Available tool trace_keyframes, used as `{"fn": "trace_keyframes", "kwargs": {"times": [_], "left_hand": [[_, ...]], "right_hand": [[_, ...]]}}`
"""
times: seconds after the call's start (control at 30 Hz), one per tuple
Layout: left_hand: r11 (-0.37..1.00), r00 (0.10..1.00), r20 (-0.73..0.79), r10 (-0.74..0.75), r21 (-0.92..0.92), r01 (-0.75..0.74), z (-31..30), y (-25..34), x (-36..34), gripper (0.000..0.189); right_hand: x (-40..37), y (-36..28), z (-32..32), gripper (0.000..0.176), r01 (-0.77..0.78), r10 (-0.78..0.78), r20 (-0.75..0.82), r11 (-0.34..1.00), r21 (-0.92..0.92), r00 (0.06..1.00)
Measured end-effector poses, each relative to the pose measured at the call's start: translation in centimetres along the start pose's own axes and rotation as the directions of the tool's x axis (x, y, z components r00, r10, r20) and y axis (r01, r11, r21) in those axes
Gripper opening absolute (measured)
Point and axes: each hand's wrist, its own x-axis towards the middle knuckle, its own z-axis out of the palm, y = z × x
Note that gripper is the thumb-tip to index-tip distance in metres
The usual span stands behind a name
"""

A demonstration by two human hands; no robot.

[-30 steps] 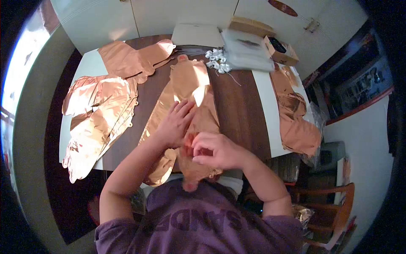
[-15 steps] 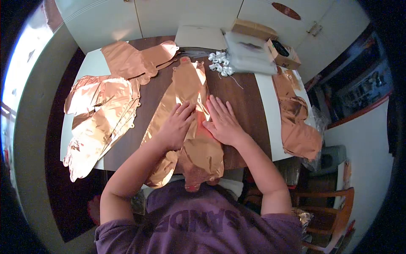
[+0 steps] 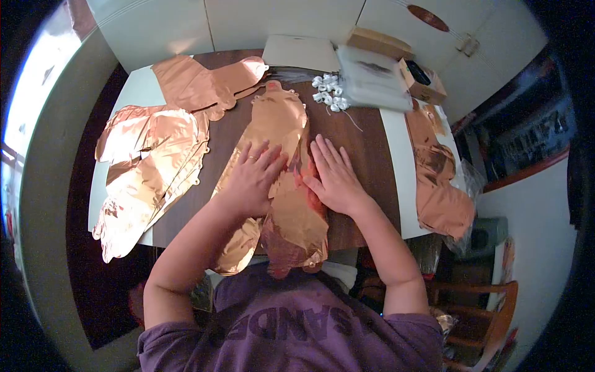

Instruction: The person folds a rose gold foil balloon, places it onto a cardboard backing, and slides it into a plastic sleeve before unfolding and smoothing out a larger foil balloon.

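Note:
A flat, uninflated rose-gold foil balloon [image 3: 276, 124] lies lengthwise on the dark table in front of me, its lower end reaching the near edge. My left hand [image 3: 253, 180] rests flat on its middle, fingers spread and pointing away from me. Along its right edge lies my right hand [image 3: 334, 180], palm down with fingers stretched out, the thumb touching the foil. Neither hand grips anything. Part of the foil under both palms is hidden.
More flat foil balloons [image 3: 155, 155] lie stacked on the left, another [image 3: 207, 84] behind them. White ribbon rolls [image 3: 330, 93], clear plastic bags [image 3: 372, 77] and a small open box [image 3: 423, 80] stand at the back. Further foil [image 3: 437, 180] lies on the right edge.
My left hand has slid slightly left and its fingers have spread. My right hand has shifted a little right, toward the balloon's edge. The view has moved slightly.

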Motion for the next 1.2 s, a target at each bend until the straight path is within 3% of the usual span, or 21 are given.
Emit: {"fn": "trace_keyframes", "kwargs": {"times": [0.03,0.13,0.27,0.37,0.43,0.83,1.03,1.13,1.2], "left_hand": [[0.997,0.999,0.007,-0.033,-0.072,0.034,-0.1,-0.1,-0.1,0.084],[1.000,0.999,0.042,-0.003,-0.023,0.004,1.2,-0.6,-0.4,0.086],[0.987,0.999,-0.040,-0.005,-0.159,-0.001,1.9,-0.7,-0.5,0.089],[0.985,0.999,-0.036,-0.004,-0.172,-0.002,2.0,-0.9,-0.7,0.092],[0.988,1.000,-0.015,-0.005,-0.153,0.003,1.7,-0.9,-0.6,0.094],[0.993,1.000,-0.002,-0.015,-0.119,0.014,2.1,-0.7,-0.7,0.086],[0.969,0.996,-0.091,-0.012,-0.247,-0.011,2.5,-1.2,-0.6,0.080],[0.919,0.990,-0.118,-0.078,-0.394,0.025,2.0,-1.2,-0.5,0.067],[0.958,0.987,-0.110,-0.119,-0.274,0.085,0.6,-1.2,-0.4,0.069]], "right_hand": [[0.2,0.1,0.1,0.077,0.024,-0.024,-0.015,1.000,0.008,1.000],[1.3,0.4,0.6,0.078,0.054,-0.053,0.021,0.998,-0.038,0.998],[2.3,0.7,1.2,0.079,0.042,-0.029,0.099,0.991,-0.128,0.995],[2.1,0.2,0.4,0.077,0.039,-0.027,0.107,0.993,-0.107,0.994],[2.2,0.4,0.0,0.077,0.036,-0.035,0.033,0.998,-0.042,0.999],[2.2,0.8,-0.1,0.078,0.024,-0.020,0.035,0.994,-0.110,0.999],[2.5,1.2,1.0,0.084,0.035,-0.024,0.108,0.994,-0.102,0.994],[2.5,1.3,1.1,0.082,0.039,-0.027,0.108,0.994,-0.107,0.994],[2.4,1.4,1.1,0.082,0.029,-0.020,0.102,0.995,-0.091,0.995]]}}
